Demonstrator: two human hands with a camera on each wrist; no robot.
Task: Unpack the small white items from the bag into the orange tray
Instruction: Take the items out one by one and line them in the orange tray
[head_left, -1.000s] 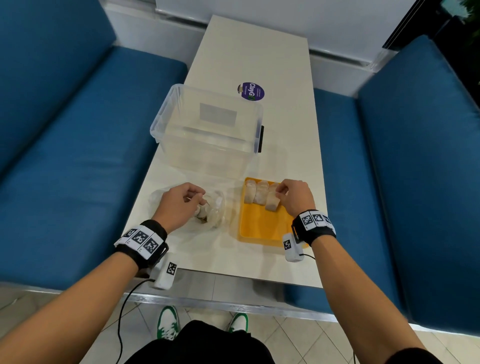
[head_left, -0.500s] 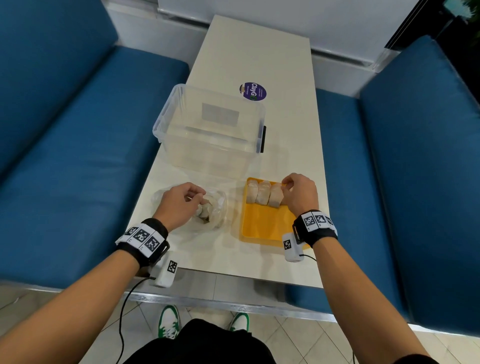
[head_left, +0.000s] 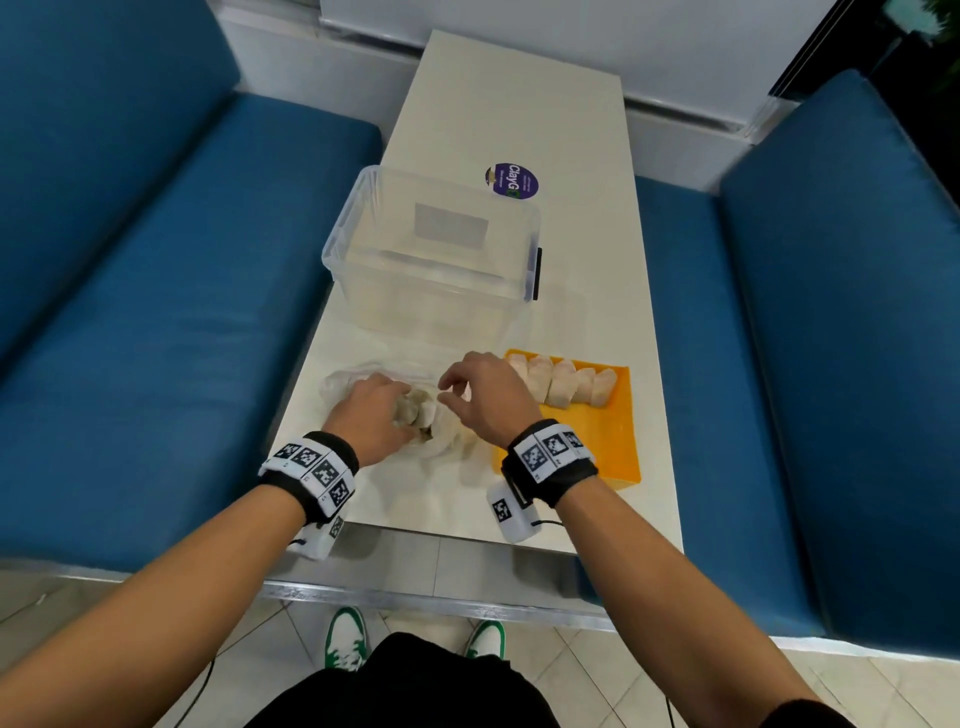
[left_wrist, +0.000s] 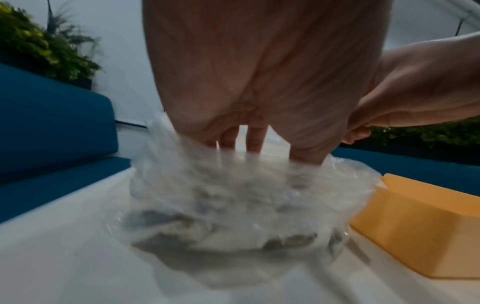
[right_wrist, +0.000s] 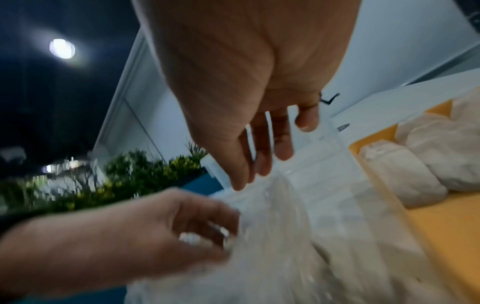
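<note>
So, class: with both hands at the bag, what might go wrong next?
1. The bag is thin and crumpled; the right hand may snag the film or drag it along.
2. The left hand grips only the bag's rim, so items may spill onto the table.
3. The tray lies close by and could be knocked.

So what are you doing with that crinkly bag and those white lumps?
A person is emptying a clear plastic bag of small white items into an orange tray on the table. The left hand grips the bag's mouth, and the right hand reaches over it, fingers loose and holding nothing. Five white items lie in a row along the tray's far edge; more are in the bag.
</note>
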